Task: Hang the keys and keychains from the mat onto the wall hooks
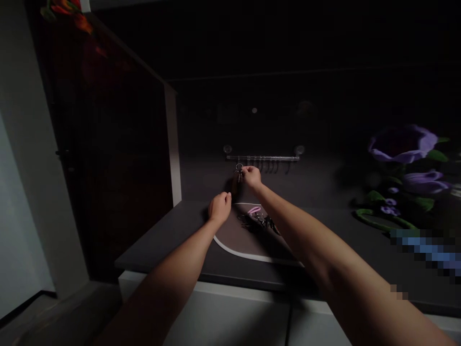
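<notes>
My right hand (252, 177) is closed in a pinch on a bunch of keys (240, 175) with a round metal ring. It holds them up close below the left part of a clear hook rail (266, 158) on the back wall. My left hand (220, 206) is curled closed, lower and to the left, above the left edge of a brownish mat with a white rim (234, 238). What its fingers hold, if anything, is hidden. More keys (264, 222) lie in a heap on the mat, with a pink strap (254, 210) among them.
Purple flowers (403, 149) with green leaves stand at the right of the dark counter (154, 245). White cabinet fronts (230, 312) are below it. A dark door (108, 168) is at the left. Orange flowers (70, 12) show at the top left. The light is dim.
</notes>
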The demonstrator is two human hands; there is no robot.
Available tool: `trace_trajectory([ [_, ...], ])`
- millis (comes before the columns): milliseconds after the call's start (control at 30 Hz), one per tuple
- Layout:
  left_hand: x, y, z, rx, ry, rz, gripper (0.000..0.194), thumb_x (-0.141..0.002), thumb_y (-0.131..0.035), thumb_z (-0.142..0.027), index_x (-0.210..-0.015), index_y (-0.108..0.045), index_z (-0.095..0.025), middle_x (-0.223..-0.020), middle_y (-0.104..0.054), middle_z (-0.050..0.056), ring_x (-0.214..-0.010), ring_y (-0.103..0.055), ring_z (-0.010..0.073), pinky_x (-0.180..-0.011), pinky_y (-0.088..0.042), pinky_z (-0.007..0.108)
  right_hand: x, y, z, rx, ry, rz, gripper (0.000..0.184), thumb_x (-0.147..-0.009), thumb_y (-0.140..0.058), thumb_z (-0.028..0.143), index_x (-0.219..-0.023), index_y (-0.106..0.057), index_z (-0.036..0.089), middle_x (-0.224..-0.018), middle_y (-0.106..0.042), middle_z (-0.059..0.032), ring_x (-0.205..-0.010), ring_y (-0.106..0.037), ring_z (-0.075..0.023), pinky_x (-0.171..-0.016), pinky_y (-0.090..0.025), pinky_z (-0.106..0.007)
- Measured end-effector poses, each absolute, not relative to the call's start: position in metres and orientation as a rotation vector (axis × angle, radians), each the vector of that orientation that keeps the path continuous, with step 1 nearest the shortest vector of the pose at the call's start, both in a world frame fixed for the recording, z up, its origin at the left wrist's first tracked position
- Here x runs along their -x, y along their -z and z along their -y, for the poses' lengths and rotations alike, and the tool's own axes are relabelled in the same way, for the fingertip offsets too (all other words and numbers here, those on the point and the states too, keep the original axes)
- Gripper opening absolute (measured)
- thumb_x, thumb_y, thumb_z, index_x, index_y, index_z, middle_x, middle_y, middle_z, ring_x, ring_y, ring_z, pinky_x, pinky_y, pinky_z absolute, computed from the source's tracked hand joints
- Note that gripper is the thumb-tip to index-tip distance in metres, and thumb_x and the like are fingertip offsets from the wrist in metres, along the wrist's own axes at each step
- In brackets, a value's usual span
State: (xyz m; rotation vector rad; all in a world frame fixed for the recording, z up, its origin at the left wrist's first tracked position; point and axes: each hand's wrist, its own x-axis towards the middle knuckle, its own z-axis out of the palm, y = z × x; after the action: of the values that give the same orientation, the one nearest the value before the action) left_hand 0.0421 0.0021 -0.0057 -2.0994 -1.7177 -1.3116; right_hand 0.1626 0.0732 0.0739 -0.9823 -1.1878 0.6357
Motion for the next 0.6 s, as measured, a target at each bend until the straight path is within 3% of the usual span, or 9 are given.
trace_trajectory([
  [233, -0.042, 0.006, -0.003, 2.085, 1.271, 1.74, 0.038, -0.09, -0.028, -0.035, -0.074, -0.058, -0.018, -0.074, -0.064, 0.007, -0.065, -0.054, 0.0141, -0.057, -0.023, 0.028, -0.151, -0.071, -0.088, 1.012, -0.628, 1.044, 0.011, -0.075, -0.049, 0.018, -0.076, -0.059, 0.013, -0.064, -0.061, -0.0012, -0.05, -0.054, -0.0082, -0.05, -0.048, -0.02],
  [600, -0.041, 0.007, -0.004, 2.108, 1.286, 1.723, 0.037, -0.09, -0.031, -0.034, -0.074, -0.06, -0.017, -0.076, -0.064, 0.009, -0.066, -0.055, 0.0161, -0.057, -0.026, 0.027, -0.158, -0.055, -0.107, 1.107, -0.426, 1.168, 0.02, -0.072, -0.052, 0.029, -0.079, -0.063, 0.014, -0.069, -0.064, -0.004, -0.062, -0.058, -0.0125, -0.066, -0.047, -0.025],
])
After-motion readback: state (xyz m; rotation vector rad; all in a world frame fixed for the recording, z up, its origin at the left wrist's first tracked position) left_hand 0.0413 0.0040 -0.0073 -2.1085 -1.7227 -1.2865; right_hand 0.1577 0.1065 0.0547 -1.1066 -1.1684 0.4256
